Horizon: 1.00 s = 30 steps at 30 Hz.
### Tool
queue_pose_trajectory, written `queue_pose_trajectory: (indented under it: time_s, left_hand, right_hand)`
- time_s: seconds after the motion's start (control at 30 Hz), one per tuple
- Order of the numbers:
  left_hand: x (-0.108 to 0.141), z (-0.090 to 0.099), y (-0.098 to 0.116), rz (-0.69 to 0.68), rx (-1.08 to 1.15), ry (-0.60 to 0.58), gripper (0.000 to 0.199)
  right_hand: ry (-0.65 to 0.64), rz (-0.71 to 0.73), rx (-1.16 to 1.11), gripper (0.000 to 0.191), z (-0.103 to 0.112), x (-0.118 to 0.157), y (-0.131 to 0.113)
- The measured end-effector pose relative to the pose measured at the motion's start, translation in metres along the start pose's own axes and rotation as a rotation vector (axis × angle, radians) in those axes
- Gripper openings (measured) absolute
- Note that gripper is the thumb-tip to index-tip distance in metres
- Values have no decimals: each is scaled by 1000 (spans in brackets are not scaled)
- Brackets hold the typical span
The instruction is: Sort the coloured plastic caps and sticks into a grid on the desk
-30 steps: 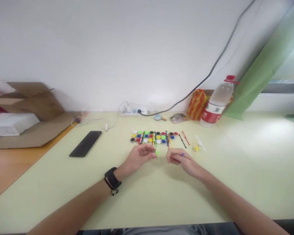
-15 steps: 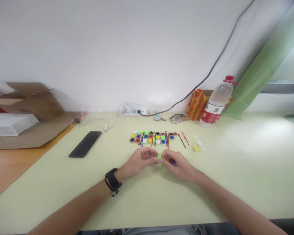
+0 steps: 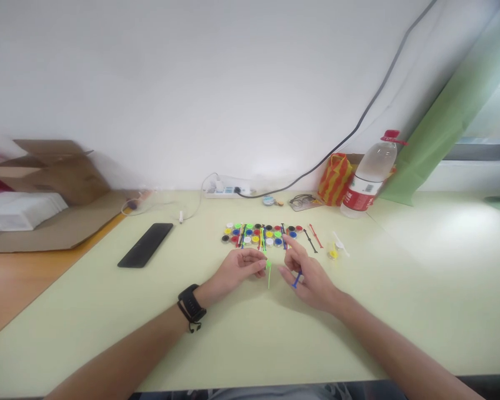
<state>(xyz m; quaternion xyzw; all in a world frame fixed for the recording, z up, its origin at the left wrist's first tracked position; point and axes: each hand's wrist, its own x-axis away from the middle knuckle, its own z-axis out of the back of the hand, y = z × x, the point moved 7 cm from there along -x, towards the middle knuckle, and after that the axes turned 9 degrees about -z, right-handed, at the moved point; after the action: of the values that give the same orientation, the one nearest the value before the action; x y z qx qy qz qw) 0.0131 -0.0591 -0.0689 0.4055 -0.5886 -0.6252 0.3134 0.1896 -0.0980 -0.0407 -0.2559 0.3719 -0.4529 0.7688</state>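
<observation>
Between thumb and fingertips, my left hand [image 3: 242,268] pinches a thin green stick piece [image 3: 269,269] that hangs down. To its right, my right hand [image 3: 310,276] has its index finger and thumb apart, while a blue stick piece [image 3: 297,279] is held against the palm by its curled fingers. Just beyond the hands lie several round coloured pieces [image 3: 270,242] in rows, with thin coloured sticks across them. A black stick [image 3: 310,240] and a red stick [image 3: 316,236] lie right of the rows. Farther right are a yellow piece [image 3: 332,254] and a white stick [image 3: 340,244].
A black phone [image 3: 145,245] lies left on the table [image 3: 216,344]. Behind stand a power strip [image 3: 227,188], a striped bag [image 3: 335,179] and a large bottle [image 3: 369,178]. An opened cardboard box [image 3: 79,216] is at the far left.
My right hand has let go of the green piece and moved slightly right, its index finger now extended. The blue stick in it shows more. The green piece stays in my left hand.
</observation>
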Motion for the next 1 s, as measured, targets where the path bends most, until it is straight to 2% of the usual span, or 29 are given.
queue_pose_trajectory:
  time_s: [0.07,0.1,0.17,0.23,0.4,0.63,1.0]
  left_hand:
    - [0,1,1,0,4,9,34]
    - [0,1,1,0,8,16,35]
    - [-1,2,1,-2,15,31,35]
    - [-1,3,0,-4,21,38,35]
    - [-1,3,-2,-18,15,27,34]
    - [1,-1,0,7,-17,1,38]
    - [0,-4,-5,13,-46,-45,40]
  right_hand:
    - [-21,-28,36,29,0,-1,0]
    - [-83,-57,39,23,-3,-1,1]
    - [-260,-115,-15,46,-11,-1,1]
    - [-359,-150,-120,57,-13,-1,-1]
    - [-184,-182,-223,43,-3,-7,-1]
    - [-152,-153,-35,21,-9,-5,3]
    - [-98,-102,115,19,-2,-5,5]
